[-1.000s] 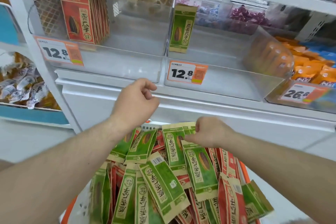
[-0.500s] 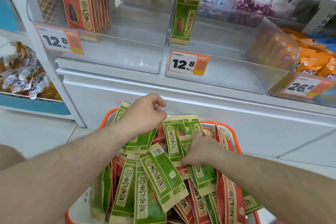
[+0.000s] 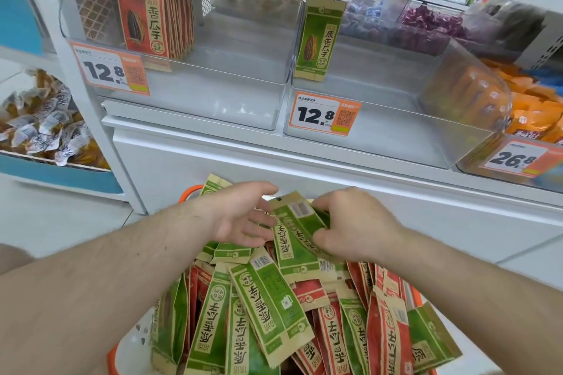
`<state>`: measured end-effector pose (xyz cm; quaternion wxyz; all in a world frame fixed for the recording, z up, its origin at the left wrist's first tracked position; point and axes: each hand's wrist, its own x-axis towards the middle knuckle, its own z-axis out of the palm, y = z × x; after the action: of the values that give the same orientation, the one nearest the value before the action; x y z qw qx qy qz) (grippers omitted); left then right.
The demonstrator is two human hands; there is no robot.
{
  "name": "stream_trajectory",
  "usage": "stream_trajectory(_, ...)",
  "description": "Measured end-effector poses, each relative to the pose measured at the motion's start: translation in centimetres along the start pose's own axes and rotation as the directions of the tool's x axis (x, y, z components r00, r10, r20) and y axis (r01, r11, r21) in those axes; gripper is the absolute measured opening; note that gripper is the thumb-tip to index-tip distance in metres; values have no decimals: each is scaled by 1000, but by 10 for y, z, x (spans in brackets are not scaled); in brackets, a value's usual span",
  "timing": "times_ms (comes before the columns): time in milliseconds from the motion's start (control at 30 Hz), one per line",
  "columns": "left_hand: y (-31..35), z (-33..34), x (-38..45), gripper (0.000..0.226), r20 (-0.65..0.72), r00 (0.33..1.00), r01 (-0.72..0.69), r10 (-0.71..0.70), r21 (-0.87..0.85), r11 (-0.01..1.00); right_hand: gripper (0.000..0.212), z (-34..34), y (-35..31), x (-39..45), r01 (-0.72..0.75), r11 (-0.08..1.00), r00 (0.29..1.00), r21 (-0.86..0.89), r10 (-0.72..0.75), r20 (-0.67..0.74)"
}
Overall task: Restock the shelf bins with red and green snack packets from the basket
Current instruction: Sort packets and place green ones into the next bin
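Shelf bins (image 3: 380, 143) at twelve o'clock are sitting nearly bare while, over the basket (image 3: 190, 192) at six, the right hand (image 3: 353, 222) is pinching a green packet (image 3: 297, 222) and the left hand (image 3: 240, 216) is hovering spread beside it, so I judge lifting it to the right bin comes next.

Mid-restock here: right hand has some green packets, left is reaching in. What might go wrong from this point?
1. The right hand pinches several green packets loosely fanned; one may slip back into the basket.
2. Red packets lie mixed among the green, so the open left hand might gather one by mistake.
3. The lone green packet in the right bin stands tilted and may topple.
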<state>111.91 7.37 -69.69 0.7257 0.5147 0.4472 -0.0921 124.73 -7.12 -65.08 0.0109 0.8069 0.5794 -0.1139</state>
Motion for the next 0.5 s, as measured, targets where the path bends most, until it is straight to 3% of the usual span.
stream_trajectory(67,-2,1,3,55,137,989,62,-56,-38,997,17,4,2,-2,229,972,969,-57,-233,-80)
stream_trajectory(133,-4,3,1,45,207,977,75,-57,-77,994,29,11,6,0,444,880,858,-168,-472,-202)
stream_trajectory(200,-5,5,0,23,233,972,61,-30,-127,990,38,20,12,3,556,801,727,-223,-598,-336)
stream_trajectory(300,-7,4,-1,23,264,964,42,25,-246,968,31,31,19,8,632,716,579,-298,-691,-433)
stream_trajectory(367,-7,2,0,29,278,957,1,79,-277,961,32,34,21,8,633,707,552,-314,-697,-458)
stream_trajectory(500,-5,0,0,35,200,952,-160,231,-320,934,52,23,27,6,520,805,608,-286,-583,-538)
